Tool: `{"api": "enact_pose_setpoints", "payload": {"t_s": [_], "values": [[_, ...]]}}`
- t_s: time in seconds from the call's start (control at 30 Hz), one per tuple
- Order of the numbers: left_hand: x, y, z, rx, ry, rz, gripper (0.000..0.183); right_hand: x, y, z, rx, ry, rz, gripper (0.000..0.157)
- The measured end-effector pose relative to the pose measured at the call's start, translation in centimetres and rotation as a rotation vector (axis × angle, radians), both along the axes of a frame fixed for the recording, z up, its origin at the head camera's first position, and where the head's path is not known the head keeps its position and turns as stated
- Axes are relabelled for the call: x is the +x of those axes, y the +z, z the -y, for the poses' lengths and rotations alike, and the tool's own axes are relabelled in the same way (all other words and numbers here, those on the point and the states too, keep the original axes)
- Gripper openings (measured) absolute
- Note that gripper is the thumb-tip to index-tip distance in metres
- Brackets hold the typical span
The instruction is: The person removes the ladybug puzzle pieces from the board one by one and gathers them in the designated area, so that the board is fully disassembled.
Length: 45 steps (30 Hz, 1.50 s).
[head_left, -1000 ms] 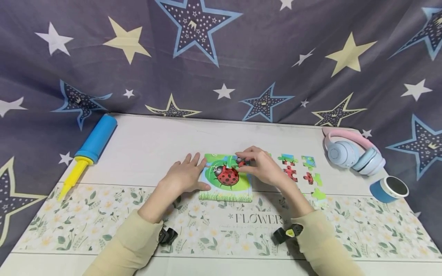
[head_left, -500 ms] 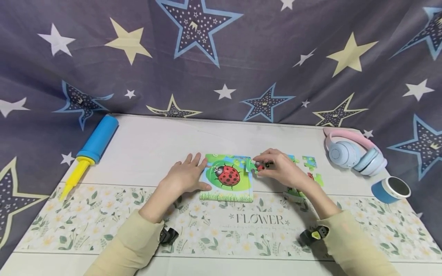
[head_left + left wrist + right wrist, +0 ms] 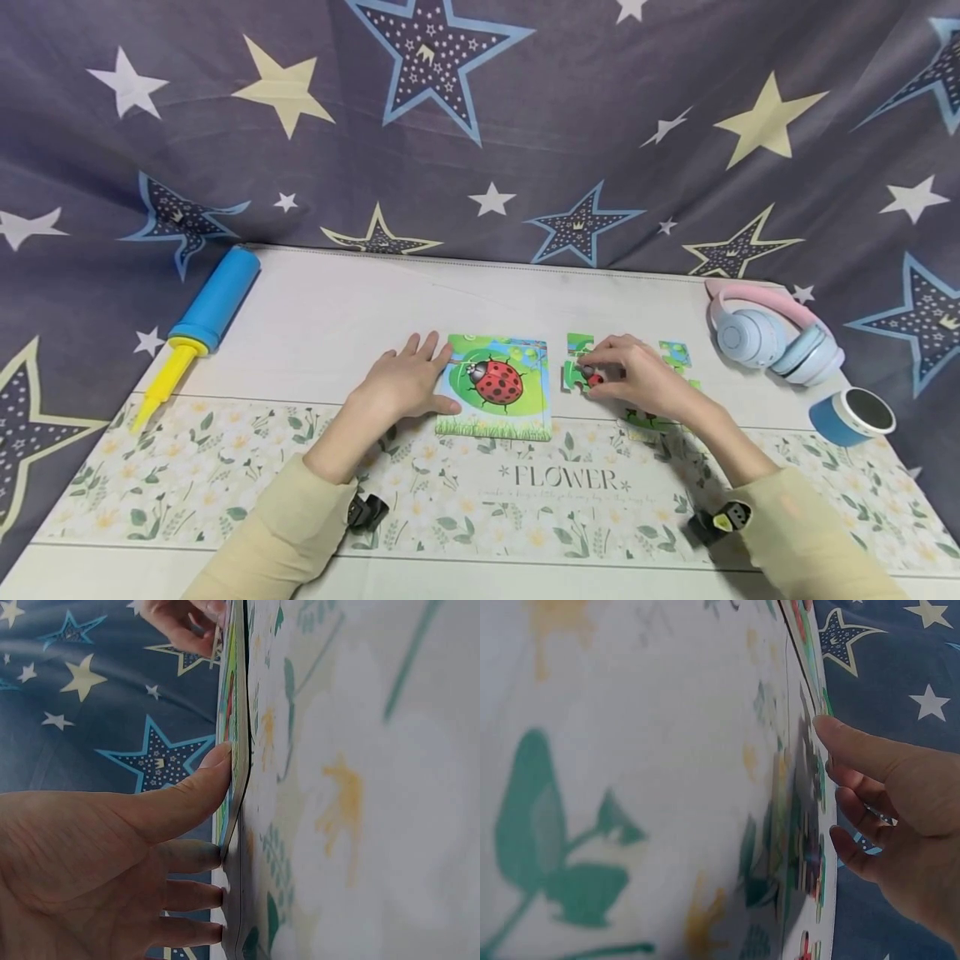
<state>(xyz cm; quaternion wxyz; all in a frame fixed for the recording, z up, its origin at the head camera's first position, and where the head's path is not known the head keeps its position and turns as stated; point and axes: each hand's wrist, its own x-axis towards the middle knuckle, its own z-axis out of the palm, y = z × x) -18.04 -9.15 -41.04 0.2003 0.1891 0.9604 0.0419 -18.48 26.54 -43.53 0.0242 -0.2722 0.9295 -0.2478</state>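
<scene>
A square ladybug puzzle board (image 3: 491, 387) lies flat on the table, a red ladybug on a green leaf at its middle. My left hand (image 3: 405, 383) rests at the board's left edge with fingers spread. In the left wrist view, the thumb (image 3: 199, 784) touches the board's edge. To the right of the board, my right hand (image 3: 648, 379) pinches a green and red puzzle piece (image 3: 573, 377) between thumb and fingers, low over the table. Just behind it lies a blue and green puzzle piece (image 3: 579, 342). The right hand partly hides several more loose pieces.
Another loose puzzle piece (image 3: 675, 353) lies beyond the right wrist. Pink and blue headphones (image 3: 772, 333) and a blue cylinder with a dark top (image 3: 847, 417) stand at the right. A blue and yellow hand pump (image 3: 213, 300) lies at the left, before a starry curtain (image 3: 480, 125).
My right hand has carried the puzzle piece from above the board rightward to the loose pieces, uncovering the board's upper right. My left hand has stayed at the board's left edge.
</scene>
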Motion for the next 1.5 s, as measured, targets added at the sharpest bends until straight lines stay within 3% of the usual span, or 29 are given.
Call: {"api": "enact_pose_setpoints", "payload": {"t_s": [0.63,1.07,1.3,1.5], "values": [[0.0,0.1,0.0,0.010,0.004,0.006,0.096,0.1,-0.3,-0.7,0.011,0.044,0.025,0.042],[0.0,0.0,0.0,0.015,0.006,0.013,0.096,0.2,-0.3,-0.9,0.018,0.029,0.037,0.045],[-0.1,0.1,-0.1,0.017,0.007,0.018,0.097,0.0,0.4,0.4,-0.053,-0.022,0.044,0.038],[-0.1,0.1,0.0,0.020,0.009,0.021,0.097,-0.3,1.6,3.1,-0.186,-0.062,0.076,0.035]]}}
